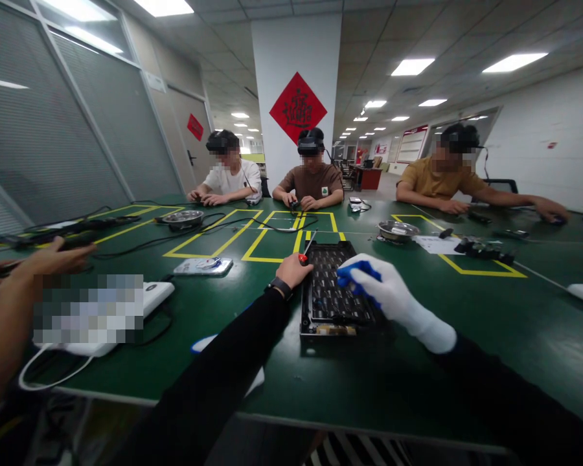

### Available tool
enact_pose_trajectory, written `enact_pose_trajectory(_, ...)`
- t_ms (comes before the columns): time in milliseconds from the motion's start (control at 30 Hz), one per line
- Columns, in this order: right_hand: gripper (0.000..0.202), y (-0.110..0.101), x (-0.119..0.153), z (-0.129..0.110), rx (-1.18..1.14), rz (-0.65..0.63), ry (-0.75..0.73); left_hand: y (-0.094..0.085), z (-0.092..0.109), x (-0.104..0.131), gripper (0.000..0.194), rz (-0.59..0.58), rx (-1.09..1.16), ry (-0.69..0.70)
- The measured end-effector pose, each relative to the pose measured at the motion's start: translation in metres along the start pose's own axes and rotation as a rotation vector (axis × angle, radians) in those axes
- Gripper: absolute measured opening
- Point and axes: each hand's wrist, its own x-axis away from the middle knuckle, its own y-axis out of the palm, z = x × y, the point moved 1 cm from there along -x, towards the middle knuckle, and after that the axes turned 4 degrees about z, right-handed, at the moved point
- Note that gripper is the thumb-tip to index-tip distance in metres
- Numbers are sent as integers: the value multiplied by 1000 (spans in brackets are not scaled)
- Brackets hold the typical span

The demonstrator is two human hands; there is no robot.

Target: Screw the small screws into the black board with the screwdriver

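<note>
In front of me on the green table lies a black rectangular case, with rows of dark, shiny pieces inside and a tan strip at its near end. My left hand, bare with a dark band at the wrist, rests at the case's left edge. Its fingers are closed on a screwdriver with a red handle and a thin metal shaft pointing up and away. Over the right half of the case is my right hand, in a white glove with blue fingers. Those fingers are curled together; anything between them is hidden.
A phone and a white device with cables lie to the left, beside another person's arm. Metal bowls stand farther back. Black parts lie on the right. Three people sit across the table.
</note>
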Motion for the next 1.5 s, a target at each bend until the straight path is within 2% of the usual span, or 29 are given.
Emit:
enact_pose_trajectory(167,31,13,1,10,81,-232,-138,-2,2,2,35,-7,0,-10)
enact_pose_trajectory(300,34,14,9,8,266,-297,-263,-2,2,1,35,-5,-24,-19)
enact_pose_trajectory(467,42,12,12,-2,450,-268,-275,-1,2,1,34,3,-47,-12)
enact_pose_trajectory(600,34,11,10,-7,520,-305,-315,-2,2,2,34,2,-47,-1)
enact_pose_trajectory(1033,24,11,13,-3,478,-314,-340,2,-1,0,36,12,-55,8)
enact_pose_trajectory(1500,26,13,16,-6,546,-309,-368,-1,3,1,35,-13,-89,-37)
